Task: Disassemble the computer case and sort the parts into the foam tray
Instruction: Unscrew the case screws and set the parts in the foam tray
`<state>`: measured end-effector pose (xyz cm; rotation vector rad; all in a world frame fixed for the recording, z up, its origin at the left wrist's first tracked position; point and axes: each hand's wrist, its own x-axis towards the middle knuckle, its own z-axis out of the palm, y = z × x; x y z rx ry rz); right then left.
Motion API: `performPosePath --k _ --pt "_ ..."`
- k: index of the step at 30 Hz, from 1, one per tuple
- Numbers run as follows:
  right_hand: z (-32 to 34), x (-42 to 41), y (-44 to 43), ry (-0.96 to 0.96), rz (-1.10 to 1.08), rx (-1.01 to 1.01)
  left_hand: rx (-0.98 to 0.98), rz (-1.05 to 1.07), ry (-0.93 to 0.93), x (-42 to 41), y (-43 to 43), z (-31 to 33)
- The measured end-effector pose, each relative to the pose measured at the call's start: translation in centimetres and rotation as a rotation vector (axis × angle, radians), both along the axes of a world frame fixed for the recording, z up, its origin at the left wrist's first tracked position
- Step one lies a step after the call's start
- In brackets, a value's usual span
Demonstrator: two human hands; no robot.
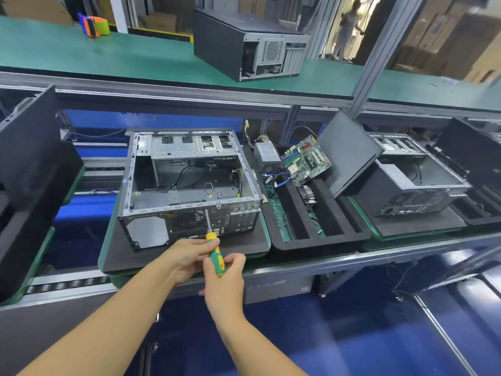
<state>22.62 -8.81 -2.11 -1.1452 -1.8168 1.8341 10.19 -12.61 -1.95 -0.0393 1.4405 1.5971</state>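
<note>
Forearms [130, 316] are reaching in from six o'clock. The right grip [225, 278] is curling round the lower handle of a green-and-yellow screwdriver [216, 255], and the left grip [187, 257] is pinching the handle's upper end. The shaft is pointing toward twelve o'clock, its tip sitting at the rear panel of the computer case [189, 180]. The case is lying open side up on a dark pad [244, 248] on the bench. At three o'clock, just beside the case, the foam tray [320, 241] is holding a power supply [267, 156], a tilted motherboard [306, 160] and a cooler [309, 195], with a side panel [349, 153] leaning at its far edge. At twelve o'clock, a closed case [225, 47] is sitting on a green belt [81, 52].
</note>
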Motion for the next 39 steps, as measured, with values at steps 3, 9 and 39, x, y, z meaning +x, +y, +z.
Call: performPosePath --k 3,9,39 --pt "0.6 -0.2 -0.2 0.065 -0.036 -0.659 0.064 -0.011 -0.028 -0.1 -0.2 -0.1" --pt "0.3 -0.7 0.0 0.136 -0.097 -0.347 0.152 -0.084 -0.106 -0.3 -0.3 0.2" --pt "0.9 -0.9 0.8 0.063 0.030 -0.214 0.020 0.037 -0.061 -0.1 0.9 0.8"
